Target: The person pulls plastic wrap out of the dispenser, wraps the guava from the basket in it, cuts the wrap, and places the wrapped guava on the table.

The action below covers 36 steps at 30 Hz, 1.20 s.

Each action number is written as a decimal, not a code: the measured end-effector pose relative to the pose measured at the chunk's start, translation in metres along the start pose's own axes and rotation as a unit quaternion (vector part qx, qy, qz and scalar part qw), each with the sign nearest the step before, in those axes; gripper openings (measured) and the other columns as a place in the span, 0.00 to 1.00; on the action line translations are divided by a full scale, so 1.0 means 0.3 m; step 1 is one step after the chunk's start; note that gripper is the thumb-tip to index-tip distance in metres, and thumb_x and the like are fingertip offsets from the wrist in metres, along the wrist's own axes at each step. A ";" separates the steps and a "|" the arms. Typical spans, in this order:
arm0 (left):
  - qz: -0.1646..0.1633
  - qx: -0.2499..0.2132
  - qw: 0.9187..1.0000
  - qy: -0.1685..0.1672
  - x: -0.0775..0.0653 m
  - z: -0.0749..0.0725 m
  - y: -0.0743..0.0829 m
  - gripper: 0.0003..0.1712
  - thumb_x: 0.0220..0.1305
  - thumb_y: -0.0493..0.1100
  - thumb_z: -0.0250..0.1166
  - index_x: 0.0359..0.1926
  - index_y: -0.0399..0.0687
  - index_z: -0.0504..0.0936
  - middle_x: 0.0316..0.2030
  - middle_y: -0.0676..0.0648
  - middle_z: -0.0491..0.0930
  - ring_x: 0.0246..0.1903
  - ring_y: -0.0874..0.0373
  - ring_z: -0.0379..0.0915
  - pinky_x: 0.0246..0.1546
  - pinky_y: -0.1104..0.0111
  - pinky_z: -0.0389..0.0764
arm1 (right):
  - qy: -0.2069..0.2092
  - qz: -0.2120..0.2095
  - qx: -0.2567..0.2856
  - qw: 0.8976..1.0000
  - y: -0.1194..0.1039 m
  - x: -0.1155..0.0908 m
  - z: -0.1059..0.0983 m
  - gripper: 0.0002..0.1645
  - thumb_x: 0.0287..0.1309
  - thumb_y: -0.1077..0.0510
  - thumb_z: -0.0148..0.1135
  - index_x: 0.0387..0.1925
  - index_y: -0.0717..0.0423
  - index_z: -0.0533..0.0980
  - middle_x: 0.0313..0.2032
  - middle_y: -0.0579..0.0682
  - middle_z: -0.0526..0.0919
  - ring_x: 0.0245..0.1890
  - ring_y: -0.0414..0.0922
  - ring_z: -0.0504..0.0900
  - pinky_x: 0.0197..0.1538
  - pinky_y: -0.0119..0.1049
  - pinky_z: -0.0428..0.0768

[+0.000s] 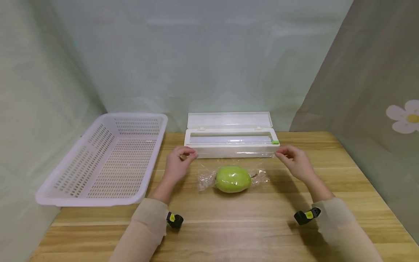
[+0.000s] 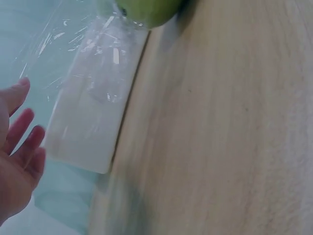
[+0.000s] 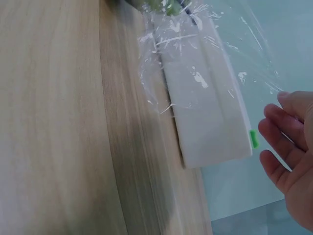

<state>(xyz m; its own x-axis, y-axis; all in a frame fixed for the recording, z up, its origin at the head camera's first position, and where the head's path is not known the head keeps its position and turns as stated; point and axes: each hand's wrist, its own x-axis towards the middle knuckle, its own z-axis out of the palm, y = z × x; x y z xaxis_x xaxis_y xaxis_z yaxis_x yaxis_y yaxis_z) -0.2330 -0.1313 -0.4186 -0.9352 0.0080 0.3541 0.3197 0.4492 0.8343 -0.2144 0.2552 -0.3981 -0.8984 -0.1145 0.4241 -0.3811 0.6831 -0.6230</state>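
A green fruit (image 1: 233,179) with a dark stem, pear-like, lies on its side on the table. Clear cling film (image 1: 207,179) covers it and bunches up at both its ends. Behind it, my left hand (image 1: 178,164) pinches the film's far left corner between thumb and finger. My right hand (image 1: 297,163) pinches the far right corner, so the film stretches between the two hands. Directly beyond stands a white cling film box (image 1: 229,151), its lid raised and a roll inside. Both wrist views show film running to the fingertips, the other fingers loosely bent.
A white perforated basket (image 1: 156,160) stands at the left of the wooden table (image 1: 229,233). On the box's right end sits a green slider (image 1: 275,142). Pale curtains (image 1: 212,65) hang behind and at the sides. A black camera is strapped to each wrist.
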 end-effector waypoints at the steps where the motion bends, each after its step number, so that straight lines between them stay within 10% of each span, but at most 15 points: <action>1: -0.005 -0.010 1.000 -0.009 -0.002 -0.003 0.003 0.09 0.52 0.43 0.66 0.35 0.44 0.83 0.35 0.49 0.80 0.36 0.59 0.73 0.33 0.68 0.74 | -0.006 0.004 0.010 1.000 -0.002 -0.003 -0.004 0.07 0.54 0.57 0.60 0.33 0.58 0.78 0.30 0.52 0.82 0.28 0.32 0.75 0.31 0.24 0.73; 13: -0.048 -0.120 0.983 -0.130 -0.041 -0.048 0.048 0.15 0.56 0.46 0.63 0.43 0.43 0.80 0.41 0.47 0.81 0.40 0.58 0.76 0.41 0.68 0.76 | -0.091 0.047 0.221 0.970 -0.022 -0.044 -0.041 0.11 0.58 0.61 0.56 0.37 0.67 0.73 0.41 0.54 0.82 0.41 0.37 0.79 0.43 0.24 0.75; 27: -0.075 -0.177 0.963 -0.187 -0.076 -0.072 0.062 0.15 0.59 0.43 0.60 0.43 0.37 0.79 0.45 0.32 0.76 0.44 0.49 0.75 0.43 0.64 0.76 | -0.170 0.093 0.307 0.932 -0.026 -0.106 -0.046 0.16 0.65 0.55 0.45 0.38 0.68 0.65 0.45 0.55 0.81 0.47 0.41 0.78 0.50 0.27 0.73; 36: -0.072 -0.150 0.967 -0.195 -0.111 -0.091 0.061 0.16 0.56 0.46 0.62 0.42 0.40 0.80 0.45 0.45 0.79 0.43 0.58 0.75 0.43 0.68 0.75 | -0.178 0.084 0.311 0.930 -0.018 -0.145 -0.046 0.15 0.66 0.57 0.44 0.38 0.70 0.65 0.40 0.57 0.81 0.44 0.43 0.80 0.49 0.31 0.75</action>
<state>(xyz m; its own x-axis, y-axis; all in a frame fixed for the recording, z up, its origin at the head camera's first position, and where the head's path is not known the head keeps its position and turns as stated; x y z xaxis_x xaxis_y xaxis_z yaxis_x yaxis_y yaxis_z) -0.1919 -0.1477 -0.4036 -0.9410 0.3271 0.0870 0.1562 0.1919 0.9689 -0.1703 0.2666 -0.4042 -0.9301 -0.3502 0.1110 -0.1819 0.1766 -0.9673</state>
